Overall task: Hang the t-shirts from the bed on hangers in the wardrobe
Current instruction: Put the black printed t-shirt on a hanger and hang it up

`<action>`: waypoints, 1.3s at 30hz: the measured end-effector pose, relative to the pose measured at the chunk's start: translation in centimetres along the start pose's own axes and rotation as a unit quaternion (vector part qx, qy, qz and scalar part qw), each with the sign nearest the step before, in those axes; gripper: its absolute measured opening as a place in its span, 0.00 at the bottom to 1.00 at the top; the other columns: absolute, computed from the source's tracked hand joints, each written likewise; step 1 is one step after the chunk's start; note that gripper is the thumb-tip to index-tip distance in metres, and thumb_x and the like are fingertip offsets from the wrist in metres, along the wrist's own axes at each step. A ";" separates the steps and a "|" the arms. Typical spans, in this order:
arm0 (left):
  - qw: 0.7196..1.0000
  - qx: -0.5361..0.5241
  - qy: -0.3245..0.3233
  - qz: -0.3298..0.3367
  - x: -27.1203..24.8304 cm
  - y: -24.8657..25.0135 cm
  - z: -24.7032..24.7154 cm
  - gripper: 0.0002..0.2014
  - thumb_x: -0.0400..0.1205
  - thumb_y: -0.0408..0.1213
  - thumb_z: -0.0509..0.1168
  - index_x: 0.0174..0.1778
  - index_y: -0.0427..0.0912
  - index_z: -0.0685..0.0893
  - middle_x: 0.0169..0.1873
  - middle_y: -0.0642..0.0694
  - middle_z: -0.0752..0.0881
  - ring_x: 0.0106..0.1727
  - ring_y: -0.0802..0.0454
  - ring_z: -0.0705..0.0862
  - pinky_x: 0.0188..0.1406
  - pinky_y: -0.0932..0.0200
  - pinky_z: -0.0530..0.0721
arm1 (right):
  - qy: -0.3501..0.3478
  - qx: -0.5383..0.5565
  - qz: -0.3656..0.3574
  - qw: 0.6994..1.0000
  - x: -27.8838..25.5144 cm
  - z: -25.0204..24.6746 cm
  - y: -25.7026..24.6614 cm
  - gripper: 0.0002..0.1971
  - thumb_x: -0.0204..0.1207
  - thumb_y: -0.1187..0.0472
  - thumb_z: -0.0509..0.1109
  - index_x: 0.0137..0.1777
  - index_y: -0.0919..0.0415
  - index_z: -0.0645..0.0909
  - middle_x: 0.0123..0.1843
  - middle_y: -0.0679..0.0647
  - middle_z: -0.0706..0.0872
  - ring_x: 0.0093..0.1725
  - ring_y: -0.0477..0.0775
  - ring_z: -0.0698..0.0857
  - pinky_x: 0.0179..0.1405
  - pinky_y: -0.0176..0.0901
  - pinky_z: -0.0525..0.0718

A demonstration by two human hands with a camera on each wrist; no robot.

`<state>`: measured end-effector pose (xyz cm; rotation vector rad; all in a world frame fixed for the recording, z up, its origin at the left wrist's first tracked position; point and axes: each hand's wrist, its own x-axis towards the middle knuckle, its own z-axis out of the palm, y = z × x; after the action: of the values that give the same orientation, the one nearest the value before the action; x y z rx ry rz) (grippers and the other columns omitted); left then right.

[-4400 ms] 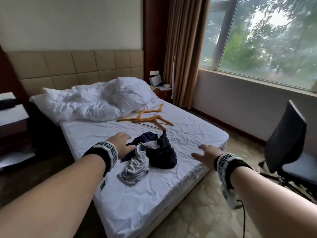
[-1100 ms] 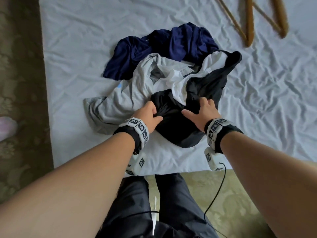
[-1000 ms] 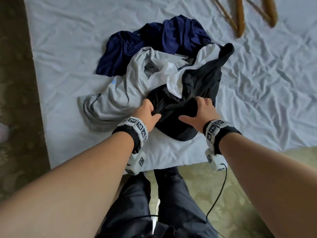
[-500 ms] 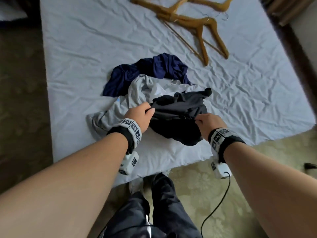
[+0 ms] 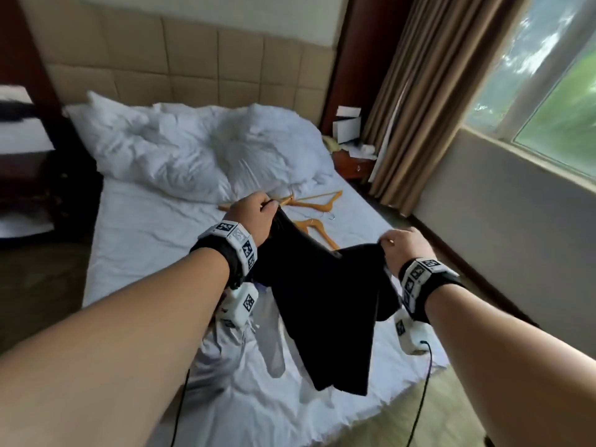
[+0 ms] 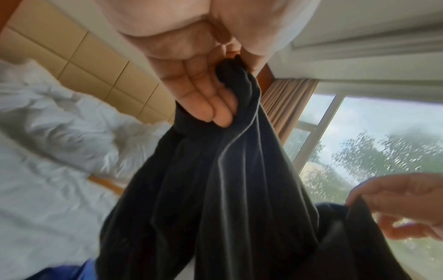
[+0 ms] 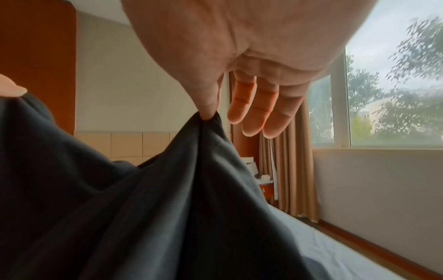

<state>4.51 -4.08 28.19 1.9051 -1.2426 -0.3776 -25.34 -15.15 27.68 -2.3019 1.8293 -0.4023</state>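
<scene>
A black t-shirt (image 5: 322,304) hangs in the air above the white bed (image 5: 145,240), stretched between both hands. My left hand (image 5: 258,214) grips one bunched edge of it; in the left wrist view the curled fingers (image 6: 210,106) clamp the black t-shirt (image 6: 215,199). My right hand (image 5: 400,250) pinches the other edge lower down; in the right wrist view thumb and forefinger pinch the black t-shirt (image 7: 143,208) while the other fingers (image 7: 258,113) stay straight. Several wooden hangers (image 5: 316,204) lie on the bed beyond the shirt. A grey t-shirt (image 5: 274,346) lies on the bed, partly hidden.
Crumpled white duvet and pillows (image 5: 193,156) fill the head of the bed against a padded headboard (image 5: 193,72). A nightstand (image 5: 351,159) with boxes stands at the far right corner beside brown curtains (image 5: 416,108). A window (image 5: 548,85) lines the right wall.
Both hands have lifted the black t-shirt off the pile and pulled it apart in the air. The head view has tilted up from the bed to the headboard and window.
</scene>
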 end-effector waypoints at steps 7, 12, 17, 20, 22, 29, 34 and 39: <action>0.991 -0.049 0.092 0.084 2.7 9.2 -5.7 0.15 0.89 0.48 0.61 0.53 0.38 0.84 0.44 0.38 0.89 0.47 0.36 0.86 0.51 0.43 0.86 | 0.092 0.068 0.009 0.993 1.0 -8.8 -1.9 0.12 0.86 0.59 0.62 0.56 0.51 0.88 0.57 0.60 0.90 0.59 0.65 0.86 0.49 0.41 0.73; 0.981 -0.110 0.143 0.071 3.9 13.2 -6.0 0.11 0.89 0.45 0.62 0.56 0.42 0.84 0.46 0.47 0.87 0.48 0.45 0.83 0.50 0.55 0.80 | 0.078 0.176 0.026 0.981 2.7 -11.3 -1.2 0.15 0.85 0.66 0.61 0.61 0.50 0.87 0.62 0.58 0.89 0.56 0.58 0.85 0.52 0.36 0.73; 0.976 -0.126 0.159 0.078 4.4 17.3 -3.7 0.11 0.88 0.43 0.64 0.53 0.39 0.84 0.46 0.45 0.88 0.48 0.45 0.83 0.48 0.57 0.76 | -0.037 0.118 -0.008 0.992 3.6 -10.9 0.6 0.28 0.83 0.67 0.65 0.83 0.53 0.71 0.78 0.57 0.79 0.75 0.61 0.80 0.69 0.42 0.78; 0.979 -0.141 0.125 0.079 4.4 19.2 -1.5 0.10 0.87 0.45 0.65 0.53 0.42 0.85 0.45 0.46 0.89 0.47 0.46 0.86 0.49 0.56 0.84 | -0.064 0.115 -0.018 0.991 4.1 -10.9 2.5 0.29 0.84 0.62 0.70 0.85 0.53 0.70 0.82 0.56 0.77 0.76 0.58 0.80 0.68 0.42 0.80; 0.982 -0.143 0.097 0.083 4.1 20.3 -0.1 0.09 0.87 0.46 0.66 0.52 0.44 0.85 0.39 0.50 0.86 0.44 0.48 0.85 0.47 0.57 0.83 | -0.104 0.108 -0.029 0.988 4.3 -11.0 3.8 0.26 0.88 0.60 0.65 0.85 0.56 0.69 0.83 0.54 0.76 0.79 0.56 0.77 0.70 0.40 0.76; 0.951 -0.309 0.019 0.008 3.3 24.4 1.8 0.08 0.62 0.47 0.73 0.32 0.48 0.87 0.34 0.43 0.85 0.42 0.45 0.84 0.53 0.47 0.80 | -0.188 0.119 -0.064 0.973 7.0 -9.9 7.4 0.12 0.82 0.54 0.74 0.64 0.51 0.86 0.46 0.52 0.92 0.47 0.51 0.93 0.42 0.43 0.89; 0.891 -0.451 -0.011 -0.041 1.2 26.6 2.4 0.05 0.60 0.36 0.68 0.29 0.46 0.80 0.31 0.46 0.76 0.35 0.47 0.79 0.44 0.54 0.78 | -0.257 0.100 -0.122 0.953 7.7 -8.4 6.4 0.25 0.83 0.53 0.73 0.80 0.49 0.77 0.66 0.57 0.89 0.63 0.56 0.90 0.65 0.52 0.88; 0.884 -0.467 0.009 -0.039 0.5 26.8 1.3 0.05 0.63 0.34 0.64 0.29 0.45 0.74 0.30 0.47 0.70 0.29 0.49 0.73 0.32 0.58 0.74 | -0.296 0.129 -0.199 0.925 7.6 -5.7 3.9 0.43 0.73 0.51 0.81 0.87 0.44 0.65 0.83 0.51 0.73 0.81 0.60 0.75 0.77 0.56 0.75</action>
<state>-12.74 -10.10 47.89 1.1055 -0.7380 -0.8241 -29.19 -23.22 32.67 -2.2599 0.9696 0.0183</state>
